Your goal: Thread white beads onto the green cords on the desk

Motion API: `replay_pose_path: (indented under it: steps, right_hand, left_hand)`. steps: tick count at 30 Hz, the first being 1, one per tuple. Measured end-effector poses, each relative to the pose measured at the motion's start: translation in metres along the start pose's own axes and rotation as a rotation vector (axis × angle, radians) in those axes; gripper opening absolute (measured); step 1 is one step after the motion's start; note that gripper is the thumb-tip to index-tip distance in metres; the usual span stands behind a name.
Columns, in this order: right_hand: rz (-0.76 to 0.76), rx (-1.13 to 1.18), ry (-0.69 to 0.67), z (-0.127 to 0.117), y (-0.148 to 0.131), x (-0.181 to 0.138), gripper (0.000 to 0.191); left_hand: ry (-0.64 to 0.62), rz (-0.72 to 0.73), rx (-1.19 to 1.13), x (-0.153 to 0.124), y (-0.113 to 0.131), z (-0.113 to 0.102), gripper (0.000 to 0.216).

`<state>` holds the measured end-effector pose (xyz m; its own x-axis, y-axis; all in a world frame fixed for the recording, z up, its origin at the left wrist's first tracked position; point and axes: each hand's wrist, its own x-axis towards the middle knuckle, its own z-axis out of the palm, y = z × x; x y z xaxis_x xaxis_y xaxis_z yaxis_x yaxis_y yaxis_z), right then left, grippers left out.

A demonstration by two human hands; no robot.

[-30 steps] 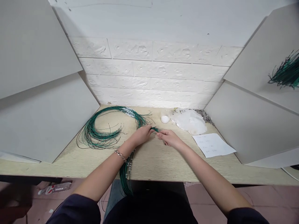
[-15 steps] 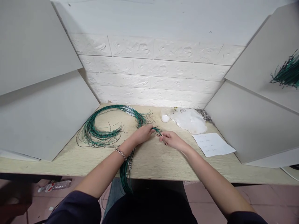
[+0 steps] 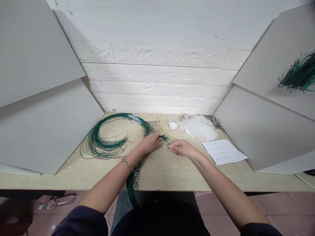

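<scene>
My left hand [image 3: 152, 142] is closed around a bundle of thin green and black cords [image 3: 133, 188]. The bundle's frayed ends stick out to the right of the fingers, while its long part runs under my wrist and hangs over the table's front edge. My right hand [image 3: 181, 148] pinches at one cord end beside those tips, its thumb and forefinger together; what else may be between the fingers is too small to make out. A second coil of green cords [image 3: 94, 134], with white beads or tags [image 3: 135, 118] along it, lies behind and left of my left hand.
A small clear container with white contents [image 3: 173, 126] and a white plastic bag [image 3: 199, 127] lie at the back right, near small silvery pieces [image 3: 216, 122]. A written paper sheet [image 3: 224, 152] lies right. Grey panels flank the table; green cords [image 3: 299, 73] hang at far right.
My right hand has moved slightly right and down, a little farther from the bundle's tips. My left hand keeps its hold. The whole view has shifted slightly.
</scene>
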<state>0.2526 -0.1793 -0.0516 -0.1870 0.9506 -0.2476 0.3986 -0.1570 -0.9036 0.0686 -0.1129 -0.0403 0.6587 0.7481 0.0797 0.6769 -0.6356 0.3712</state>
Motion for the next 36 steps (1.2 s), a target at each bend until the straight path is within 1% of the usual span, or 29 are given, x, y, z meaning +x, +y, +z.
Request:
replay_pose_path:
  steps: [4, 6, 10, 13, 15, 17, 20, 23, 26, 28, 33, 36]
  right_hand:
    - [0.071, 0.000, -0.007, -0.008, 0.001, -0.006, 0.022]
    - [0.096, 0.030, -0.011, -0.010, 0.000, -0.006, 0.022]
    - [0.044, 0.093, 0.060, -0.002, -0.005, 0.001, 0.030]
    - [-0.014, 0.069, 0.117, 0.007, -0.006, 0.008, 0.033]
    - [-0.051, 0.033, 0.128, 0.011, -0.006, 0.011, 0.032]
    - [-0.052, -0.005, 0.126, 0.011, -0.004, 0.012, 0.032]
    - [0.002, -0.041, 0.126, 0.010, -0.001, 0.012, 0.032]
    - [0.012, -0.034, 0.093, 0.010, -0.002, 0.009, 0.031]
    - [-0.010, 0.015, 0.024, 0.010, -0.005, 0.005, 0.021]
    - [-0.003, 0.032, 0.010, 0.009, -0.008, 0.002, 0.018]
    - [0.101, 0.022, -0.032, 0.006, -0.006, 0.001, 0.029]
    - [0.088, 0.027, -0.062, 0.001, -0.005, 0.001, 0.027]
  left_hand:
    - [0.029, -0.075, -0.004, 0.000, -0.004, -0.002, 0.026]
    - [0.021, -0.076, -0.013, 0.000, -0.005, -0.003, 0.027]
    - [0.001, -0.043, -0.029, -0.001, -0.002, -0.005, 0.027]
    - [-0.012, -0.047, -0.022, -0.001, 0.003, -0.005, 0.027]
    - [-0.024, -0.043, -0.012, -0.001, 0.005, -0.006, 0.026]
    - [-0.036, -0.029, -0.001, -0.001, 0.007, -0.006, 0.025]
    - [-0.047, -0.012, 0.007, -0.001, 0.008, -0.007, 0.025]
    - [-0.046, -0.015, 0.013, -0.001, 0.008, -0.006, 0.025]
    - [-0.045, -0.013, 0.019, -0.001, 0.007, -0.005, 0.025]
    - [-0.038, -0.003, 0.019, -0.001, 0.006, -0.005, 0.026]
    - [-0.036, 0.010, 0.002, 0.000, 0.005, -0.004, 0.025]
    - [-0.032, 0.022, -0.014, 0.000, 0.004, -0.003, 0.025]
